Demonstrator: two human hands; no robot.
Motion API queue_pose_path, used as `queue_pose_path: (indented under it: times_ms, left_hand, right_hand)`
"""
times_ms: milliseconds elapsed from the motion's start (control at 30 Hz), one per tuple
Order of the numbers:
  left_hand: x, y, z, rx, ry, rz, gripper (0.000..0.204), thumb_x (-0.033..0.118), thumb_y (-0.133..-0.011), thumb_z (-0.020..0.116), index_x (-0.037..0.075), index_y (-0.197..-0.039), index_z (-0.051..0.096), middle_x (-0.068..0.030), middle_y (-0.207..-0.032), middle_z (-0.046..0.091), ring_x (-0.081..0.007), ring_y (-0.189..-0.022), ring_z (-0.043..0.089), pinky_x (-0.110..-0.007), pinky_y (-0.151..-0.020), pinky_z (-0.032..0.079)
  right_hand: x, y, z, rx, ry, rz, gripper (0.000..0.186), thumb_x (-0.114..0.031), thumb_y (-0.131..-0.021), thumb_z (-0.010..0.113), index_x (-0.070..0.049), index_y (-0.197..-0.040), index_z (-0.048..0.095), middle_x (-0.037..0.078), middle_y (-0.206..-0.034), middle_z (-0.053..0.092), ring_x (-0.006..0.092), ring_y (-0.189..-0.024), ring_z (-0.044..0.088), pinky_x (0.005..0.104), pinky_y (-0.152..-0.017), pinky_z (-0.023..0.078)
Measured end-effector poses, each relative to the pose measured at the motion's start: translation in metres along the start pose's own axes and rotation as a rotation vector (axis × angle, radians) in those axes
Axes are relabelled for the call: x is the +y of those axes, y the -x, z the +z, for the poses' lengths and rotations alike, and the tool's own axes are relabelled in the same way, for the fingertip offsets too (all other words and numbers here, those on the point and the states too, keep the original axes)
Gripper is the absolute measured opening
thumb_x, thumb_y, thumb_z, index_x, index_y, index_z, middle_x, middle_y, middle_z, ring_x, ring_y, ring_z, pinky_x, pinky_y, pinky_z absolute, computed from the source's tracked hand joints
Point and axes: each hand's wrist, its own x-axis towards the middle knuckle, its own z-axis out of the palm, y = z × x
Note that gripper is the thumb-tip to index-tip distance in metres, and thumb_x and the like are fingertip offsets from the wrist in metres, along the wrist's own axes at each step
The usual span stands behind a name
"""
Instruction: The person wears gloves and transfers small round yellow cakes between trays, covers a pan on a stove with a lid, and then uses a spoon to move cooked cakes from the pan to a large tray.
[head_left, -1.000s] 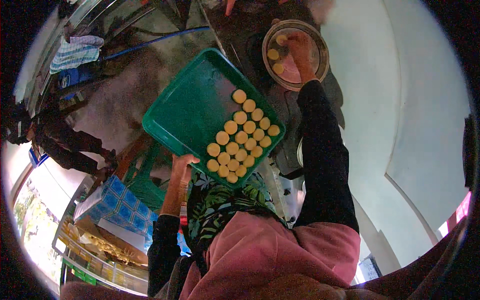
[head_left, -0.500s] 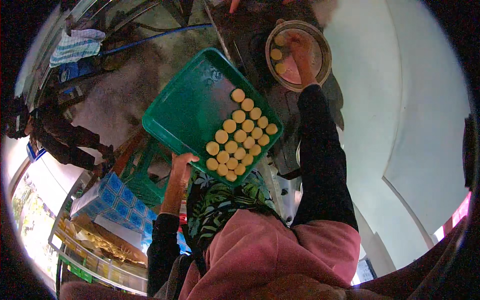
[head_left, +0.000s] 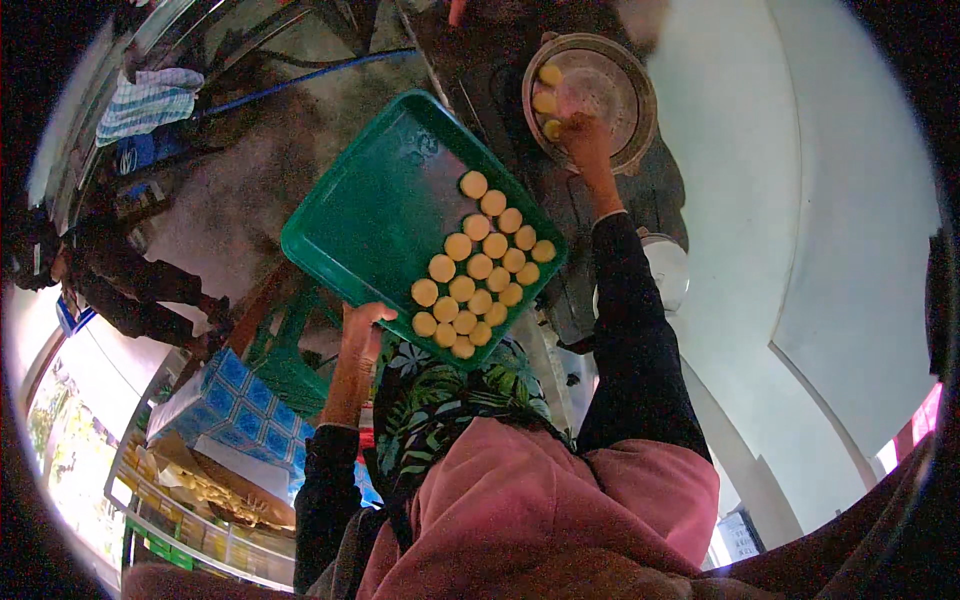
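Observation:
My left hand (head_left: 365, 325) grips the near left edge of a green tray (head_left: 350, 190), its thumb over the rim. Several pale yellow dough discs (head_left: 461, 289) stand in rows over the tray's right and near part; the left part is bare. To the upper right, my right hand (head_left: 588, 145) is over the near part of a round pan (head_left: 640, 75), its fingers drawn together and pointing down. Whatever is in those fingers is hidden. Three yellowish discs (head_left: 545, 103) lie along the pan's left inner side, the nearest one close to my fingertips.
The pan rests on a dark surface (head_left: 500, 60) beside a pale wall (head_left: 740, 180). A whitish round thing (head_left: 665, 270) lies next to my right forearm. At left are a person in dark clothes (head_left: 130, 285), a striped cloth (head_left: 150, 100) and a blue patterned box (head_left: 235, 400).
My right hand has drawn back from the middle of the pan toward its near left side, beside the nearest disc. The tray and my left hand stay nearly in place.

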Motion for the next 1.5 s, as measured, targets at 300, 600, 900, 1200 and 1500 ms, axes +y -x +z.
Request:
queue_pose_path:
  times_ms: [300, 600, 900, 1200, 1500]
  left_hand:
    - [-0.007, -0.006, -0.016, 0.037, -0.157, -0.087, 0.030, 0.007, -0.059, 0.067, 0.000, -0.086, 0.057, -0.0097, -0.086, 0.060, -0.0272, -0.081, 0.057, -0.045, -0.080, 0.043]
    - [-0.008, -0.020, -0.022, -0.062, -0.094, -0.304, 0.052, 0.010, -0.057, 0.076, 0.003, -0.105, 0.057, -0.0124, -0.098, 0.059, -0.0273, -0.090, 0.056, -0.046, -0.080, 0.043]
    - [0.002, -0.004, -0.004, -0.079, -0.075, -0.082, 0.038, 0.017, -0.064, 0.067, 0.004, -0.097, 0.055, -0.0077, -0.079, 0.058, -0.0236, -0.078, 0.056, -0.041, -0.072, 0.045]
    - [-0.048, -0.012, -0.055, -0.062, -0.294, 0.138, 0.018, 0.022, -0.075, 0.054, 0.006, -0.074, 0.062, -0.0077, -0.078, 0.060, -0.0230, -0.078, 0.057, -0.039, -0.078, 0.043]
    - [-0.006, -0.014, -0.022, -0.294, -0.131, 0.207, 0.038, 0.003, -0.059, 0.062, 0.003, -0.095, 0.053, -0.0074, -0.080, 0.057, -0.0242, -0.076, 0.056, -0.040, -0.072, 0.045]
  right_hand:
    - [-0.022, 0.006, -0.022, -0.009, -0.002, 0.106, 0.018, -0.019, -0.072, 0.060, -0.007, -0.085, 0.064, 0.015, -0.080, 0.062, 0.0333, -0.075, 0.059, 0.0425, -0.066, 0.046]
    - [-0.150, 0.054, -0.050, -0.229, -0.064, -0.766, 0.035, -0.005, -0.063, 0.055, -0.006, -0.097, 0.060, 0.008, -0.090, 0.059, 0.0253, -0.086, 0.053, 0.0346, -0.066, 0.048]
    - [-0.147, 0.057, -0.046, -0.339, -0.010, -0.760, 0.021, -0.013, -0.066, 0.056, -0.009, -0.086, 0.058, 0.013, -0.085, 0.054, 0.0331, -0.088, 0.051, 0.0394, -0.064, 0.050]
    - [-0.118, 0.049, -0.065, -0.314, -0.600, -0.292, 0.028, -0.009, -0.070, 0.067, -0.006, -0.097, 0.063, 0.007, -0.086, 0.063, 0.0191, -0.077, 0.058, 0.0287, -0.071, 0.046]
    - [0.014, -0.054, -0.034, 0.303, -0.479, 0.108, 0.024, -0.011, -0.075, 0.066, -0.003, -0.097, 0.063, 0.004, -0.086, 0.062, 0.0132, -0.074, 0.057, 0.0271, -0.066, 0.046]
